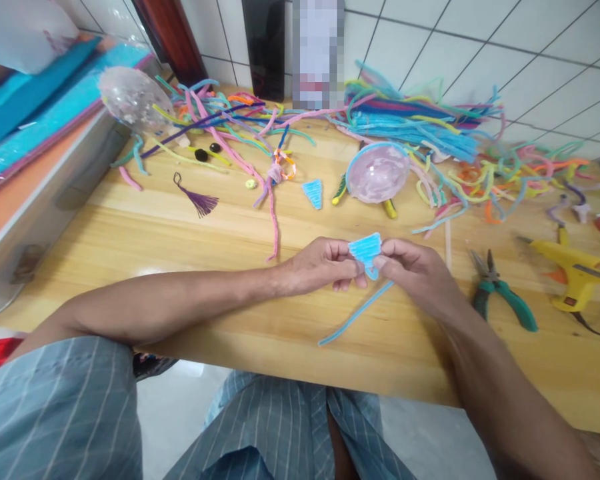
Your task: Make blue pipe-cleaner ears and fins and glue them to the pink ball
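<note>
Between both hands is a small blue pipe-cleaner piece [365, 248], folded into tight rows that narrow downward. My left hand [336, 263] pinches its left edge between thumb and fingers. At the right edge, my right hand [411, 265] grips it with thumb and forefinger, and a loose blue pipe-cleaner tail [356, 313] runs from beneath that hand down to the left. A similar blue folded piece [313, 193] lies flat on the wooden table [220, 233], beyond my hands. Part of the held piece is covered by my fingers.
Green-handled pliers [503, 293] and a yellow glue gun [575, 267] lie to the right. A clear bowl [379, 172] rests over a yellow-handled tool. Blue pipe cleaners [415, 130] line the wall. At left are a purple tassel [197, 200] and a box [55, 180].
</note>
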Action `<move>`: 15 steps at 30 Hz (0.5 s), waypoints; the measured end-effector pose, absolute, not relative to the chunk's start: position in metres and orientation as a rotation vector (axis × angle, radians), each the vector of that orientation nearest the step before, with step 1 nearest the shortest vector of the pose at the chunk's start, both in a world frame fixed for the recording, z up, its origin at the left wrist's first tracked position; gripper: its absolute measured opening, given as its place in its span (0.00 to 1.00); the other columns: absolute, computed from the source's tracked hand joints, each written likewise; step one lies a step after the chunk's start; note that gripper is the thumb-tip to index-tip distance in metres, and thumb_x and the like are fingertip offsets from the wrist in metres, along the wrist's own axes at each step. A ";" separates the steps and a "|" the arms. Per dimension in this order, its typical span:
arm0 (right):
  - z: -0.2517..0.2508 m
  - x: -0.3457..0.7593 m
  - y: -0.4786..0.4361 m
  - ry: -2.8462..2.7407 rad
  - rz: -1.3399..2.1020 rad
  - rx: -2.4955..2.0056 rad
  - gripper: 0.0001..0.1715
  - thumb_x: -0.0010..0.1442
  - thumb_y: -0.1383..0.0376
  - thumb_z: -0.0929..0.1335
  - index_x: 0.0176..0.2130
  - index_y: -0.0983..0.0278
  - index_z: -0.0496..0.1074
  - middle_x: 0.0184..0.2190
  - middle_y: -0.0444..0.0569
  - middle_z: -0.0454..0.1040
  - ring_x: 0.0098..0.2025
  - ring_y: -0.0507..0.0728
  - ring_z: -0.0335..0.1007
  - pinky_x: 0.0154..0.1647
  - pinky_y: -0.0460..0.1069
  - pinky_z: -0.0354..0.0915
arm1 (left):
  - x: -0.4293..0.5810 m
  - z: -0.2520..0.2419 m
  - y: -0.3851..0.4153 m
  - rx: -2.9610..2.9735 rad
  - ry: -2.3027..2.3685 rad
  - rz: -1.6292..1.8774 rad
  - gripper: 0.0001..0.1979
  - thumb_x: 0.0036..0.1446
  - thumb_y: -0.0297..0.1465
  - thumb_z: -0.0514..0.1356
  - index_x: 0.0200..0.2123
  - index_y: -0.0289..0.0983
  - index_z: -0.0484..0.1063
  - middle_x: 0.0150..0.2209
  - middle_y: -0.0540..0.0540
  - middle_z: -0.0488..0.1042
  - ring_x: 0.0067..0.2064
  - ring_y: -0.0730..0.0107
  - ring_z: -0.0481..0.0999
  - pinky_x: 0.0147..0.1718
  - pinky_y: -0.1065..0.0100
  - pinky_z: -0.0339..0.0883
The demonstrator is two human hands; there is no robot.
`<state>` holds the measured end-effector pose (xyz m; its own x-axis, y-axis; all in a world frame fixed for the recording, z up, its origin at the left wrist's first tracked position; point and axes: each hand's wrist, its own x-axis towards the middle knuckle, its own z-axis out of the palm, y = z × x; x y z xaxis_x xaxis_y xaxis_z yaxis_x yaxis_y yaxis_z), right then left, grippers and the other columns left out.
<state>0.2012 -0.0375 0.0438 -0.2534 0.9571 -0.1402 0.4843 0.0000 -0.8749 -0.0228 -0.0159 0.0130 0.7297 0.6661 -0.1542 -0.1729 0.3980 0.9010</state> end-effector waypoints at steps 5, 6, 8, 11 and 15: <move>0.044 0.200 -0.038 -1.778 1.182 -1.486 0.13 0.60 0.55 0.73 0.29 0.60 0.75 0.27 0.43 0.75 0.32 0.54 0.67 0.37 0.51 0.62 | -0.022 0.014 -0.017 1.030 0.582 0.558 0.05 0.59 0.29 0.69 0.34 0.33 0.78 0.31 0.47 0.83 0.26 0.79 0.74 0.25 0.76 0.68; 0.044 0.200 -0.038 -1.778 1.178 -1.488 0.13 0.60 0.55 0.73 0.29 0.60 0.75 0.27 0.43 0.74 0.32 0.54 0.67 0.37 0.51 0.62 | -0.022 0.014 -0.017 1.030 0.585 0.558 0.05 0.59 0.28 0.69 0.34 0.33 0.78 0.31 0.47 0.83 0.26 0.79 0.74 0.25 0.76 0.69; 0.044 0.200 -0.039 -1.773 1.169 -1.492 0.13 0.59 0.55 0.73 0.29 0.60 0.74 0.27 0.43 0.74 0.32 0.54 0.66 0.37 0.51 0.62 | -0.022 0.015 -0.017 1.028 0.579 0.563 0.04 0.60 0.27 0.68 0.35 0.32 0.78 0.31 0.47 0.83 0.26 0.79 0.74 0.25 0.76 0.69; 0.043 0.201 -0.039 -1.767 1.167 -1.505 0.13 0.59 0.55 0.72 0.29 0.60 0.74 0.28 0.43 0.73 0.33 0.54 0.66 0.38 0.51 0.62 | -0.022 0.015 -0.016 1.019 0.564 0.562 0.04 0.60 0.28 0.68 0.36 0.32 0.78 0.31 0.47 0.83 0.26 0.79 0.74 0.26 0.76 0.69; 0.042 0.202 -0.038 -1.783 1.174 -1.507 0.13 0.60 0.54 0.72 0.29 0.60 0.74 0.28 0.43 0.74 0.33 0.55 0.67 0.38 0.51 0.62 | -0.023 0.014 -0.015 1.013 0.545 0.555 0.06 0.60 0.30 0.70 0.36 0.32 0.79 0.33 0.46 0.85 0.27 0.78 0.75 0.27 0.75 0.70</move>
